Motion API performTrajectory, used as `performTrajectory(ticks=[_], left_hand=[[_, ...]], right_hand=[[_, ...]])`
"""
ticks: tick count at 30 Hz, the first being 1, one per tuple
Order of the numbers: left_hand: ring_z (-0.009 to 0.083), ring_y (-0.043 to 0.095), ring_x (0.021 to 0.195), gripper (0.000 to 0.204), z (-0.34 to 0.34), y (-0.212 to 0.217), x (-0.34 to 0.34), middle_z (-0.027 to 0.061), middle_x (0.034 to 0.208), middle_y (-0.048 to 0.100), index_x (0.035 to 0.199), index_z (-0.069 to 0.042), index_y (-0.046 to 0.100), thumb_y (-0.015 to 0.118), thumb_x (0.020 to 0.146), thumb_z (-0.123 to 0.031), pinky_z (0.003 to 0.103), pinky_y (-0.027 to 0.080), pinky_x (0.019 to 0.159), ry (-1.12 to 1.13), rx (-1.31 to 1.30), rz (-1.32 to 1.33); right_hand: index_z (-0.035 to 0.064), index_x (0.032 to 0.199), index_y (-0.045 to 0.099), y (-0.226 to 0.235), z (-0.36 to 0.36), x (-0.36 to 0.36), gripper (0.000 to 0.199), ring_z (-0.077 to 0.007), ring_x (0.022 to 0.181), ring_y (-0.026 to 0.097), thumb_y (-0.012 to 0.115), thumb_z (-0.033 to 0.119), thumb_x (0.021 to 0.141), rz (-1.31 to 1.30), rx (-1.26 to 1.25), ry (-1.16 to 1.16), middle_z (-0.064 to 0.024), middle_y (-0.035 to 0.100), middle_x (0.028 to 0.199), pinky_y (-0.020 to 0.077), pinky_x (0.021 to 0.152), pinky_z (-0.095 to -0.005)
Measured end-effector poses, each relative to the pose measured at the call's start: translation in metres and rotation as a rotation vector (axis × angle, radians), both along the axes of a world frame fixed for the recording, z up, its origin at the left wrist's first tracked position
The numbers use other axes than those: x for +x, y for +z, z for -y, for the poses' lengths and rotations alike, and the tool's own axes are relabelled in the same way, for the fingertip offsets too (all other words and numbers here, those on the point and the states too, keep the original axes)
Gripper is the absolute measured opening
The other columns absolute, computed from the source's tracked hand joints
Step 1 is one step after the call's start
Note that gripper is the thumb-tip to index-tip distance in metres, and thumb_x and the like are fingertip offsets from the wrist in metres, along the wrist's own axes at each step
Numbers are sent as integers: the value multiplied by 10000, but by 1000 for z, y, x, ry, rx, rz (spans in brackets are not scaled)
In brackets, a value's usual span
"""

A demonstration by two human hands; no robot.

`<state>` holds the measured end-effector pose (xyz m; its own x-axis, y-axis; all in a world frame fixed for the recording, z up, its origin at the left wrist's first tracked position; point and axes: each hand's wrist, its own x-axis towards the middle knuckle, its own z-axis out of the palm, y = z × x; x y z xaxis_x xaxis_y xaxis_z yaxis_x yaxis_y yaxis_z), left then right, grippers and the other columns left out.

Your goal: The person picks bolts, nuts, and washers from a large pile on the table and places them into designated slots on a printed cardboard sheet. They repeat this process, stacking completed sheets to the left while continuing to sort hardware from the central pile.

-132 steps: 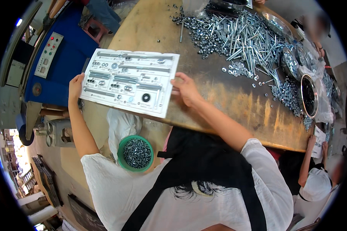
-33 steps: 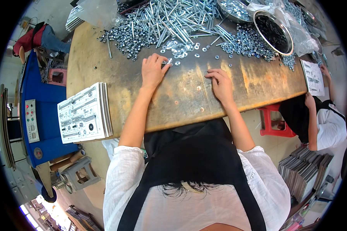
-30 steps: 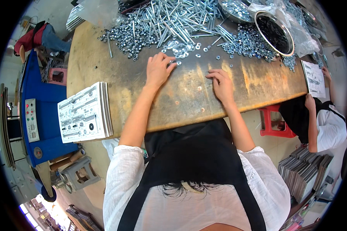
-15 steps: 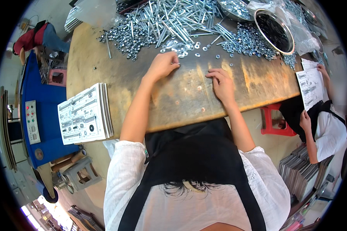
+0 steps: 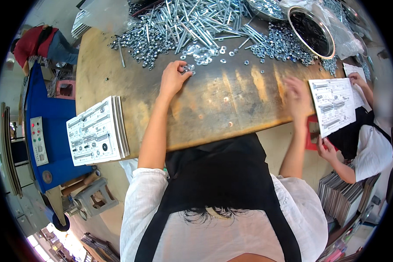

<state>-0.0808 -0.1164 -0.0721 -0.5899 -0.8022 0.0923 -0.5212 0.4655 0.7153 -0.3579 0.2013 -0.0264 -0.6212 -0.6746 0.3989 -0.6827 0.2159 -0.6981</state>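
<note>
My left hand (image 5: 174,79) is on the table, thumb and fingers curled around a few shiny flat washers (image 5: 189,68). Just beyond its fingertips lies a loose cluster of similar washers (image 5: 201,54). My right hand (image 5: 298,95) is over the table's right side, smeared by motion, so its fingers are unclear. Close to it is a white printed card (image 5: 334,105) with pictures of hardware, held by a co-worker's hand (image 5: 328,149) at its lower edge. The co-worker's other hand (image 5: 357,80) is by the card's upper right.
Metal rods (image 5: 196,22) heap at the table's back, with nuts (image 5: 150,50) left of them and more small hardware (image 5: 281,43) to the right. A steel bowl (image 5: 334,48) holds dark pieces. Printed cards (image 5: 94,133) are stacked at the left edge. A red stool (image 5: 311,133) stands beyond the front edge.
My left hand has moved slightly left, now with washers at its fingers. My right hand has swung right toward the co-worker, whose card has come left over the table's edge.
</note>
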Motion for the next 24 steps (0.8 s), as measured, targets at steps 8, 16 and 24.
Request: performTrajectory(ticks=[8, 16, 24], left_hand=[[265, 617, 802, 311, -11, 6, -11, 88, 898, 609, 1064, -54, 685, 795, 795, -166, 389, 508, 739, 25, -85, 73], [297, 645, 857, 270, -36, -10, -11, 106, 988, 601, 1087, -68, 695, 750, 850, -186, 403, 514, 760, 96, -180, 3], [306, 642, 867, 230, -37, -4, -19, 106, 986, 601, 1073, -66, 707, 720, 878, -187, 399, 510, 758, 135, -311, -72]], right_hand=[[-59, 1341, 536, -38, -248, -158, 531, -437, 1168, 555, 642, 267, 935, -295, 518, -970, -291, 593, 1246, 454, 987, -480], [-25, 1460, 396, -118, -293, -179, 580, -263, 1183, 603, 523, 333, 1021, 1006, -347, -803, -160, 504, 1421, 509, 965, -348], [8, 1419, 460, -135, -292, -177, 394, -239, 1202, 598, 477, 82, 1032, 1100, -566, -581, -107, 587, 1344, 502, 1012, -380]])
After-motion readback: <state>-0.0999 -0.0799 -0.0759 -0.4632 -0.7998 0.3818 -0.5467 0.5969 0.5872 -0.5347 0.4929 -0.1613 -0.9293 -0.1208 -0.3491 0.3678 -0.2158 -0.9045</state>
